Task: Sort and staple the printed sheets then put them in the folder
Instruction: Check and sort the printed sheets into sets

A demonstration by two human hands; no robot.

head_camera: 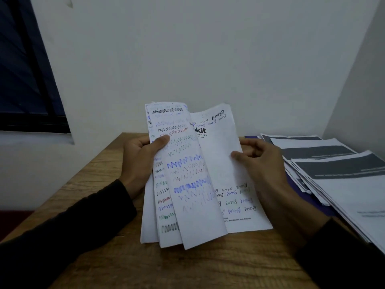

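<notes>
White scribbled sheets (187,174) stand fanned over the wooden desk (100,170); my left hand (141,161) pinches their left edge, my right hand (258,161) peels one page aside, apparently for sorting. Printed stacks (333,163) cover the purple folder (295,188), right.

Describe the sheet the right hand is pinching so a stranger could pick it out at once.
Start at the wooden table; above its middle, two hands hold a fan of papers. The right hand pinches the rightmost sheet by its edge. Unlike the zigzag-scribbled sheets the left hand grips, it bears bold printed letters and handwritten words.
</notes>
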